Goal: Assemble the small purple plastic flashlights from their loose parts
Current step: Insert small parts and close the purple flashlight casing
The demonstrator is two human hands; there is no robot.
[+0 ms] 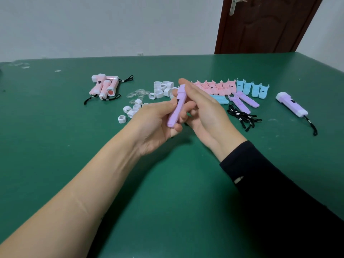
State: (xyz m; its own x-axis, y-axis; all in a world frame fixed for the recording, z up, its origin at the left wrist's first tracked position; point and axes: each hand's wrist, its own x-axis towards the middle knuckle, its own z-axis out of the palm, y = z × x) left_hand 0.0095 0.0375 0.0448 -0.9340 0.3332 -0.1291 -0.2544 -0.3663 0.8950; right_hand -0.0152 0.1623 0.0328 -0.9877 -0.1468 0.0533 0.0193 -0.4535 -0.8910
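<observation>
A purple flashlight body (pixel 176 107) is held upright and slightly tilted above the green table (pixel 167 183). My left hand (pixel 154 127) grips its lower end, thumb across the front. My right hand (pixel 202 110) holds its upper part from behind, fingers wrapped near the top. Two loose purple body halves (pixel 243 101) lie to the right. A finished purple flashlight (pixel 291 104) with a black strap lies at the far right. White end caps (pixel 162 89), clear lenses (pixel 136 94) and black straps (pixel 243 118) lie behind my hands.
Finished pink flashlights (pixel 104 86) are piled at the back left. Rows of pink halves (pixel 214 87) and blue halves (pixel 253 88) lie behind my right hand. A brown door (pixel 264 25) stands beyond the table's far edge.
</observation>
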